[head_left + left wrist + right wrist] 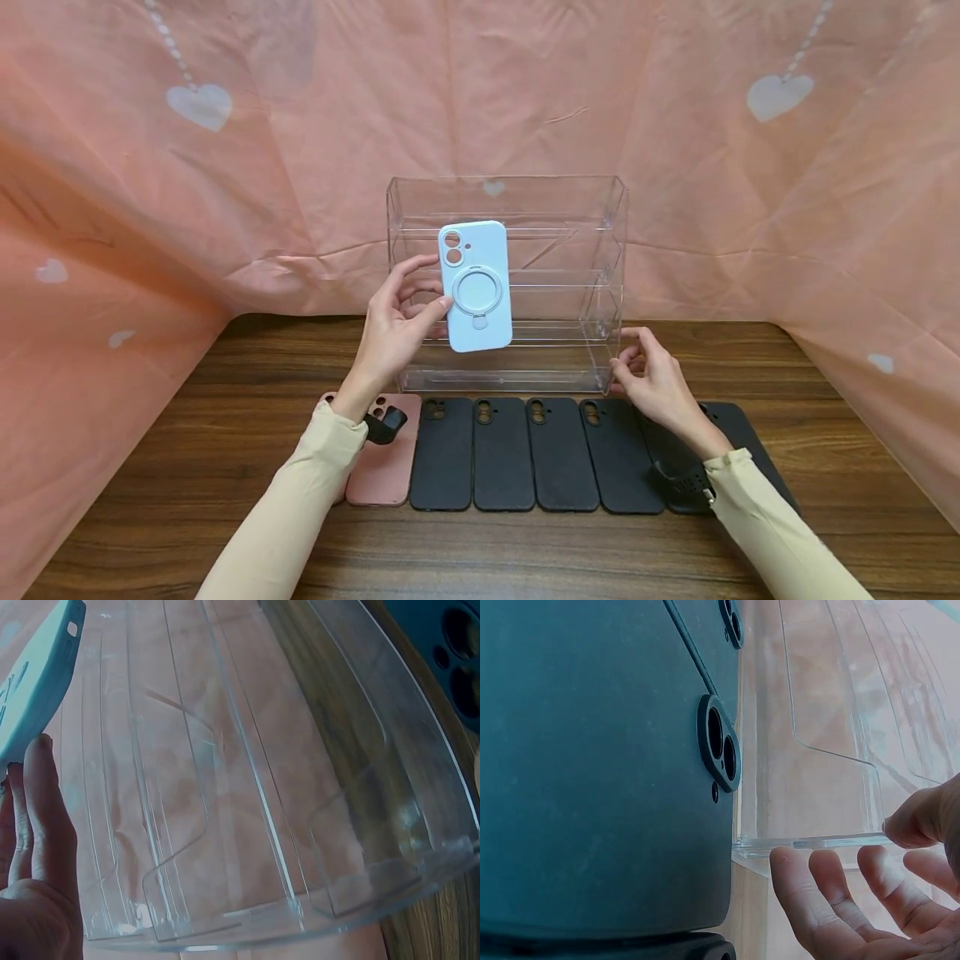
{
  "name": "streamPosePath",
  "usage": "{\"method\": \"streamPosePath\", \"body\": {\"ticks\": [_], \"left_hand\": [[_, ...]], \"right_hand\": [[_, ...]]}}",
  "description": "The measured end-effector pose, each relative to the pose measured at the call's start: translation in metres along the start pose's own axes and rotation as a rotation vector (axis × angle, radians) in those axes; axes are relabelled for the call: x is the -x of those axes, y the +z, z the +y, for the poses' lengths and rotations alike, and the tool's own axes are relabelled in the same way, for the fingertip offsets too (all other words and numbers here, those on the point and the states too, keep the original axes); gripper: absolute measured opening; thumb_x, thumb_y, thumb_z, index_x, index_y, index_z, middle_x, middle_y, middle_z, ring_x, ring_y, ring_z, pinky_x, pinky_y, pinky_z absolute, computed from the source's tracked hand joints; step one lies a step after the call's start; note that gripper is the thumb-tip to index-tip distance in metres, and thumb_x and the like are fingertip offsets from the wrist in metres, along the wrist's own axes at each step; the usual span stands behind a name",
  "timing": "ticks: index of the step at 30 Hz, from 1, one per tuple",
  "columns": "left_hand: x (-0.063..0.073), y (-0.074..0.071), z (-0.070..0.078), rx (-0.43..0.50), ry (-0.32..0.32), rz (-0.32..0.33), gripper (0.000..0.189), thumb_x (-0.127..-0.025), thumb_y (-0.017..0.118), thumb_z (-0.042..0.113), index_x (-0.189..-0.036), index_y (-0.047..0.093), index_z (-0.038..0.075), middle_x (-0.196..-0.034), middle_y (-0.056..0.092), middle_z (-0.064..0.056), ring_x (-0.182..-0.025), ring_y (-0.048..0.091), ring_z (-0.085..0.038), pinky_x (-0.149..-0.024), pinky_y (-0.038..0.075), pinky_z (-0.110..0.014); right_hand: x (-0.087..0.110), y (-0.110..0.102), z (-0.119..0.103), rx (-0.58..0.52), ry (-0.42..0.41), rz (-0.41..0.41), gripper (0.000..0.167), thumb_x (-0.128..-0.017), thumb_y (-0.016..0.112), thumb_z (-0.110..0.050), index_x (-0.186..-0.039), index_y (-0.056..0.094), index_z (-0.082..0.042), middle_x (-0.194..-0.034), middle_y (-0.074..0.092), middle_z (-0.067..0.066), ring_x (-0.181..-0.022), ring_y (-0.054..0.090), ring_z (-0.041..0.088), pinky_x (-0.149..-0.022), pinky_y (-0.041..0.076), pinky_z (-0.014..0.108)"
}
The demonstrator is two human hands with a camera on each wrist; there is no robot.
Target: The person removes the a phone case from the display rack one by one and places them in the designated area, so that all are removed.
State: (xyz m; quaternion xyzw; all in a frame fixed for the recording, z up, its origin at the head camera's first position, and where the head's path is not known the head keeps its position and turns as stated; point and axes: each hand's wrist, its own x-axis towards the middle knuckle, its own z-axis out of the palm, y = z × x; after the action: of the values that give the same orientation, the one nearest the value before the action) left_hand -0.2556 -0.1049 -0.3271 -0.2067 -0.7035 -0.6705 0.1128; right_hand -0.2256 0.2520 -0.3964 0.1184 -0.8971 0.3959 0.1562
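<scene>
My left hand (397, 321) holds a light blue phone case (476, 285) upright by its left edge, in front of a clear acrylic tiered rack (570, 250). The case shows a ring stand and camera cutout. In the left wrist view the light blue phone case (34, 679) sits above my fingers (41, 817). My right hand (654, 379) touches the rack's lower right front corner, fingers loosely bent; in the right wrist view a fingertip (911, 821) rests on the clear acrylic rack's edge (810, 841). Several black cases (558, 454) lie in a row below.
A pink case (386, 471) lies at the left end of the row on the wooden table (187, 467), partly under my left forearm. Peach fabric with white hearts (198, 106) hangs behind and drapes along both sides.
</scene>
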Motion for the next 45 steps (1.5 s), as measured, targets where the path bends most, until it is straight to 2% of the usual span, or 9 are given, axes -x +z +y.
{"method": "streamPosePath", "body": {"ticks": [11,22,33,40,45], "left_hand": [[0.012,-0.02,0.001,-0.048,-0.029,-0.024,0.055,-0.095,0.07,0.005,-0.144,0.053,0.024,-0.114,0.068,-0.015,-0.085,0.076,-0.017,-0.071,0.065,-0.044],[0.03,-0.042,-0.001,-0.076,-0.074,-0.021,0.056,-0.094,0.071,0.003,-0.144,0.052,0.02,-0.109,0.068,-0.007,-0.082,0.077,-0.014,-0.068,0.065,-0.044],[0.044,-0.061,-0.003,-0.1,-0.069,-0.018,0.057,-0.094,0.07,0.002,-0.145,0.051,0.017,-0.107,0.069,-0.003,-0.08,0.077,-0.016,-0.067,0.065,-0.042],[0.052,-0.08,-0.004,-0.153,-0.087,-0.011,0.056,-0.095,0.07,0.003,-0.145,0.05,0.017,-0.107,0.069,-0.001,-0.081,0.077,-0.015,-0.066,0.065,-0.037],[0.057,-0.091,-0.005,-0.16,-0.101,-0.006,0.056,-0.095,0.071,0.004,-0.145,0.05,0.017,-0.107,0.07,0.001,-0.082,0.077,-0.016,-0.067,0.065,-0.038]], "right_hand": [[0.0,0.001,-0.002,-0.003,-0.007,0.005,0.038,-0.093,0.063,0.004,-0.13,0.053,0.002,-0.089,0.064,0.016,-0.071,0.062,0.008,-0.051,0.049,0.024],[-0.001,0.0,-0.001,-0.012,-0.008,0.01,0.038,-0.093,0.064,0.004,-0.129,0.053,0.004,-0.089,0.064,0.017,-0.07,0.06,0.003,-0.05,0.05,0.023],[0.0,0.003,0.001,0.003,-0.009,0.01,0.038,-0.093,0.064,0.004,-0.129,0.053,0.002,-0.088,0.064,0.016,-0.07,0.062,0.01,-0.052,0.048,0.023],[0.0,0.001,0.0,0.019,-0.01,0.02,0.038,-0.092,0.064,0.004,-0.128,0.054,0.003,-0.088,0.064,0.015,-0.07,0.059,0.004,-0.054,0.047,0.022],[-0.001,0.002,0.0,0.01,-0.011,0.017,0.037,-0.092,0.064,0.004,-0.128,0.053,0.003,-0.087,0.064,0.015,-0.069,0.058,0.002,-0.053,0.047,0.022]]}}
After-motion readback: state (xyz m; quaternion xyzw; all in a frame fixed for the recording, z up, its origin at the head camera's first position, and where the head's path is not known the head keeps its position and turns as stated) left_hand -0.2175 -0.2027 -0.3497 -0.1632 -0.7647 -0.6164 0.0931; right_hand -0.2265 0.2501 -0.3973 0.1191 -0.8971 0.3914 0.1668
